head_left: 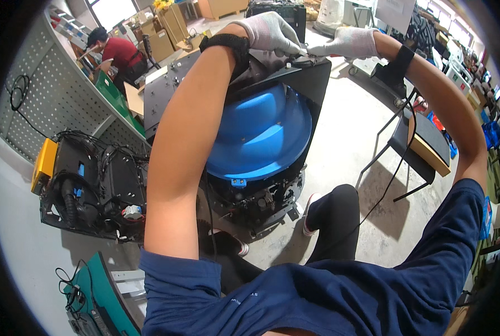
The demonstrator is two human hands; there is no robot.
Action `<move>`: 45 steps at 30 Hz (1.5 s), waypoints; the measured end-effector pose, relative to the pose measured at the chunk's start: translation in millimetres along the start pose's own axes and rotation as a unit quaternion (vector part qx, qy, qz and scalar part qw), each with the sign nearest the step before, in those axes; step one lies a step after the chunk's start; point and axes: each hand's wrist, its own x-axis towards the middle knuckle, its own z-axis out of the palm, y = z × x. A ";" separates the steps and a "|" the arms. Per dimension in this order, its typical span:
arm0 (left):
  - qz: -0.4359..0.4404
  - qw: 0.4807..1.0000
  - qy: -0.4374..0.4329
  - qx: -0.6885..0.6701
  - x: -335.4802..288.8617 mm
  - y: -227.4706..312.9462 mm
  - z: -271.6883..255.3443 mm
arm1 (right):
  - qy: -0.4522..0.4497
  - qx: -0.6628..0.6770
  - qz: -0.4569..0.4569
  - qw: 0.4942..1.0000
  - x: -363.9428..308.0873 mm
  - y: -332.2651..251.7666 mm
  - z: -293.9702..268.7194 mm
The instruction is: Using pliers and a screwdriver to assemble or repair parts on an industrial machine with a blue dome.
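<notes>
In front of me stands a black machine (pixel 317 84) with a large rounded blue tank or shell (pixel 261 131) in its open body. My left hand (pixel 269 35), in a pale knitted glove, reaches over to the machine's far top edge with its fingers closed. My right hand (pixel 348 43), gloved too, comes in from the right with thumb and finger pinched. The fingertips of both hands nearly meet above the top corner. Whatever lies between them is too small to make out. Below the blue shell, a small blue connector (pixel 239 182) and dark mechanical parts (pixel 264 201) show.
On the left, an opened black unit (pixel 87 187) with hoses and cables stands by a perforated metal panel (pixel 42 84). A black chair (pixel 421 143) holding a cardboard piece stands on the right. Another person (pixel 124 53) in red crouches at the far left. A cable (pixel 393 185) hangs from my right wrist.
</notes>
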 end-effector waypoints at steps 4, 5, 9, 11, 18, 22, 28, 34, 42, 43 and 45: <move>-0.021 1.000 -0.008 -0.017 4.5 -10.3 0.7 | 0.055 0.024 -0.072 0.996 -6.3 -1.1 8.4; -0.015 1.000 -0.008 0.004 4.8 -12.8 0.6 | 0.102 0.051 -0.097 0.989 -10.7 -0.4 10.6; -0.016 1.000 -0.015 -0.004 4.4 -12.5 1.9 | -0.010 0.106 -0.058 0.993 -35.4 16.0 0.6; -0.026 0.999 -0.036 -0.007 2.2 -8.0 -4.1 | -0.029 0.142 -0.091 0.985 -44.8 25.9 -3.5; -0.040 0.998 -0.030 -0.030 -5.5 2.4 -6.1 | 0.093 0.487 -0.164 0.853 -52.8 49.1 22.7; -0.075 0.996 -0.039 -0.038 -11.9 6.8 -11.1 | 0.244 0.683 -0.196 0.659 -46.3 46.9 71.9; -0.046 0.998 -0.016 -0.047 -5.3 15.6 -11.3 | 0.375 0.690 -0.099 0.611 -32.4 42.2 106.6; -0.183 0.971 -0.063 -0.139 5.7 15.2 -4.3 | 0.284 0.780 0.043 0.555 -55.3 16.2 102.8; -0.182 0.976 0.025 -0.115 -2.6 19.7 4.5 | 0.087 0.823 0.093 0.554 -68.1 24.6 64.3; -0.199 0.974 0.026 -0.107 -4.5 20.2 8.3 | 0.078 0.825 0.091 0.552 -68.8 24.7 59.3; -0.212 0.971 0.033 -0.104 -8.1 22.6 15.5 | 0.070 0.824 0.091 0.554 -66.8 24.9 52.5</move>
